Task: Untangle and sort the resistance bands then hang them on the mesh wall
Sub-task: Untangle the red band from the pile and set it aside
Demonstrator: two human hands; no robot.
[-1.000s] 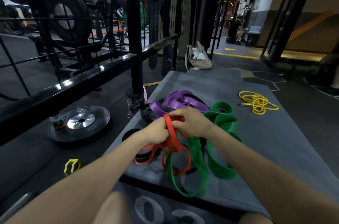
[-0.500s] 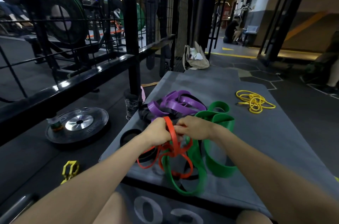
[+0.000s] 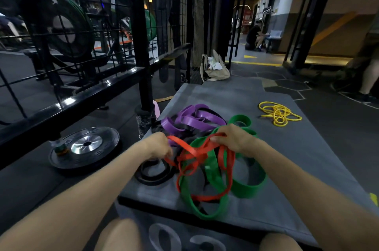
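A tangle of resistance bands lies on a grey padded box (image 3: 235,96). My left hand (image 3: 159,145) and my right hand (image 3: 233,139) each grip a part of the red band (image 3: 196,153) and hold it stretched between them above the pile. Green bands (image 3: 213,172) loop through the red one. Purple bands (image 3: 194,119) and black bands (image 3: 153,172) lie just behind and to the left. A bundle of thin yellow bands (image 3: 277,114) sits apart at the right. The black mesh wall (image 3: 69,31) stands to the left.
A weight plate (image 3: 86,146) with a small bottle on it lies on the floor at the left. A beige bag (image 3: 214,67) leans past the box's far end. One person crouches far back (image 3: 254,35); another's legs (image 3: 369,74) stand at the right edge.
My hands have moved apart, drawing the red band out sideways between them; before, they were close together on it.
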